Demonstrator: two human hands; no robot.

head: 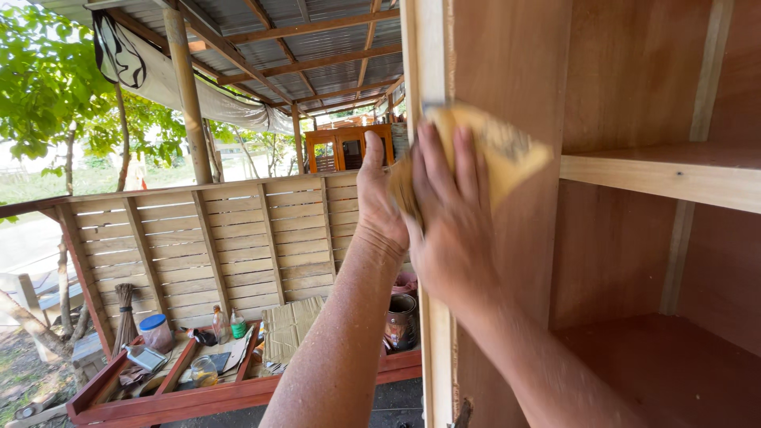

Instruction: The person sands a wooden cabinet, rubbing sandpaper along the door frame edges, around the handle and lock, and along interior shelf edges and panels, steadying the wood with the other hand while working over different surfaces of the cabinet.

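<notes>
Sandpaper sheet (507, 150): yellow-tan, grey-smudged patch near the top. Cabinet (626, 79): reddish-brown panels, pale cream front edge and shelf. Slatted wall (230, 238): light unpainted wood, horizontal boards. Low tray frame (238, 394): dark red. Jar lid (153, 322): blue. Bottle (238, 325): green. Roof sheeting (317, 40): grey, corrugated ribs. Far cupboard (341, 147): orange.

Both bare forearms rise from the bottom edge, reaching up and forward. The left hand (379, 198) is raised with its back to the camera, thumb pointing straight up and the palm pressed forward. The right hand (448, 222) sits just beside it, touching it, back also to the camera, fingers (444, 170) stretched upward and close together, laid flat. Both wrists are slightly bent back.
</notes>
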